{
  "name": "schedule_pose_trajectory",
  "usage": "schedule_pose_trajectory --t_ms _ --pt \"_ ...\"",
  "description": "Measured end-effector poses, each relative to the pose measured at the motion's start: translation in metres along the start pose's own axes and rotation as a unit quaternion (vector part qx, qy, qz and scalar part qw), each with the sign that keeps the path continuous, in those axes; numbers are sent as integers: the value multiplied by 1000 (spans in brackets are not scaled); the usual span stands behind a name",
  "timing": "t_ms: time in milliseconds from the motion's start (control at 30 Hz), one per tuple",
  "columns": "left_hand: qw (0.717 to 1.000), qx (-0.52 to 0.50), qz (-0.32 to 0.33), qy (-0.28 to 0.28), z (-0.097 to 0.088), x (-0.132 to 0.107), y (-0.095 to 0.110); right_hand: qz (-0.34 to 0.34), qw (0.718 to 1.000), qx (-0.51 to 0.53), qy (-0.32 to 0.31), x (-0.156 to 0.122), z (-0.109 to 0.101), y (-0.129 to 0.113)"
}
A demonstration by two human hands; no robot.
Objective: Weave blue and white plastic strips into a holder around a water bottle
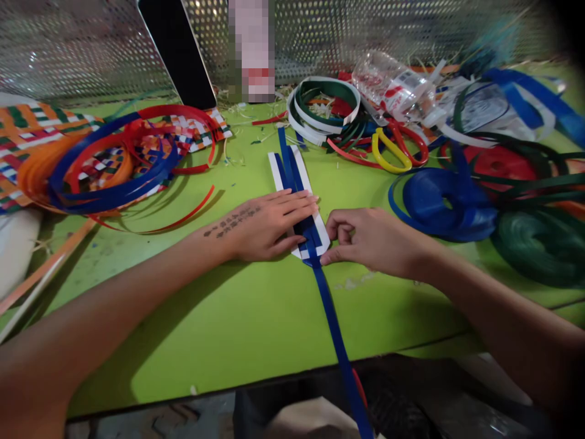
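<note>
A narrow woven piece of blue and white plastic strips (pixel 312 235) lies on the green table, its loose strip ends pointing away from me. My left hand (pixel 278 222) rests flat across it, fingers stretched out and pressing the strips down. My right hand (pixel 365 241) is at the piece's near right edge, its fingers curled and its thumb by the folded corner; part of the grip is hidden. From the near end a long blue strip (pixel 332 320) runs toward me and hangs over the table's edge.
Left are coiled orange, red and blue strips (pixel 114 195) on a colourful woven sheet (pixel 27 125). Right lie yellow-and-red-handled scissors (pixel 390 155), a blue roll (pixel 425 204), a green roll (pixel 539 244) and a plastic bottle (pixel 395 88). A phone (pixel 180 52) leans against the perforated panel (pixel 320 36).
</note>
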State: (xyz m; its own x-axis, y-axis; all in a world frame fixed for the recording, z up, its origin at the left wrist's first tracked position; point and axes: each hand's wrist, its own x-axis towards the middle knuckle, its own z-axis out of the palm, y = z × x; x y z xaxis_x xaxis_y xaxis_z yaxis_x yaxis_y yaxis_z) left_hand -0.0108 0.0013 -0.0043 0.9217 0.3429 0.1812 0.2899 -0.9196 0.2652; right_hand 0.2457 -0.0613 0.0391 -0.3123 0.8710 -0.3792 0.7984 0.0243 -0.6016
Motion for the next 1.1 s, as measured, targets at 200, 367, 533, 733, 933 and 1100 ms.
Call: schedule_pose_trajectory --t_ms 200,367,533,733,933,1100 --pt "1000 -5 10 8 1 -1 -1 -37 999 -1 25 -2 1 -1" --pt "1000 16 24 2 1 0 -2 -108 994 18 8 -4 -1 -2" --pt "999 18 33 16 4 -1 -4 -169 985 15 8 -3 -1 3" --pt "999 27 28 12 2 -1 -3 -231 973 2 14 -5 -1 7" --pt "999 27 22 9 2 0 -2 -236 971 -42 20 -7 3 9" --pt "999 25 21 9 3 0 -2 -241 968 -54 40 -11 8 11"
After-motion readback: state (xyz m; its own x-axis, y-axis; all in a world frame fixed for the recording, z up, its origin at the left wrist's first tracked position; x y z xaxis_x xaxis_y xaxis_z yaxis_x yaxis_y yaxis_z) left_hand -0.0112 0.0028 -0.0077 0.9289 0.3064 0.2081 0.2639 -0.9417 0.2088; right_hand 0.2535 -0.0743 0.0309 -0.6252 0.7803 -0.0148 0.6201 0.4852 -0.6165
